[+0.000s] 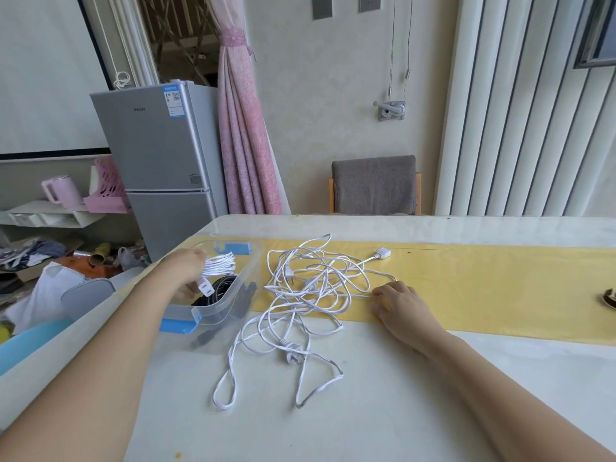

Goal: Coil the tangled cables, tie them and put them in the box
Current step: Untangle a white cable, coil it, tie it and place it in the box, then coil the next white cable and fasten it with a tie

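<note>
A clear plastic box (245, 278) with blue latches stands at the table's left edge. My left hand (186, 265) reaches into it and holds a coiled white cable (218, 265) with a white plug hanging below my fingers. A coiled black cable (221, 288) lies in the box underneath. A tangle of white cables (306, 295) sprawls over the table's middle, with a plug (293, 353) near the front and a white adapter (381, 253) at the back. My right hand (398, 303) rests on the table at the tangle's right side, fingers touching a strand.
A yellow runner (483, 288) crosses the white table (383, 411). A dark object (609, 296) peeks in at the right edge. A grey chair (375, 185) stands behind the table; a silver fridge (160, 168) and floor clutter lie to the left.
</note>
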### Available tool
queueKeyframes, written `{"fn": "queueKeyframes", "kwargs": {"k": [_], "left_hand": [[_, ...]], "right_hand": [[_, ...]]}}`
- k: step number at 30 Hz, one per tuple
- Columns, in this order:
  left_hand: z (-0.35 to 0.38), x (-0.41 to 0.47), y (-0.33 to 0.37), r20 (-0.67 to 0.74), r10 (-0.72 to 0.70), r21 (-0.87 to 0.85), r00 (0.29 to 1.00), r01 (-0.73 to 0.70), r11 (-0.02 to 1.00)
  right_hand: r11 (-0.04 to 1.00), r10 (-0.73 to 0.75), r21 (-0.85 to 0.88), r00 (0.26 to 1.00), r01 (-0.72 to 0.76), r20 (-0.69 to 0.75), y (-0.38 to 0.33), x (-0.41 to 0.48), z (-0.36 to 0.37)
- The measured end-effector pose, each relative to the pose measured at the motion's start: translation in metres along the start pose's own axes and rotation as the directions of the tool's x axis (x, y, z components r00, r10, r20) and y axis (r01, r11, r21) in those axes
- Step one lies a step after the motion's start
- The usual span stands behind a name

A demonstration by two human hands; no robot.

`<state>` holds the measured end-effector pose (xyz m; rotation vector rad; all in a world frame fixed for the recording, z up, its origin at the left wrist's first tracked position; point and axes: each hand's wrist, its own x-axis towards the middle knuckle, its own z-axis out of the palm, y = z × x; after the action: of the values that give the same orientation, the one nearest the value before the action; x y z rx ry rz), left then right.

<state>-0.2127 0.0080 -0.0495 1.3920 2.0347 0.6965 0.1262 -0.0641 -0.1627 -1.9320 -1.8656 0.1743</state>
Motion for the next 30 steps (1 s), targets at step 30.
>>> {"fn": "queueKeyframes", "kwargs": {"k": [30], "left_hand": [[0.079, -0.096, -0.014, 0.400, 0.670, 0.433, 0.625, -0.773, 0.463]], "right_hand": [[0.869, -0.336, 0.443, 0.921, 0.222, 0.198, -0.068, -0.072, -0.028]]}}
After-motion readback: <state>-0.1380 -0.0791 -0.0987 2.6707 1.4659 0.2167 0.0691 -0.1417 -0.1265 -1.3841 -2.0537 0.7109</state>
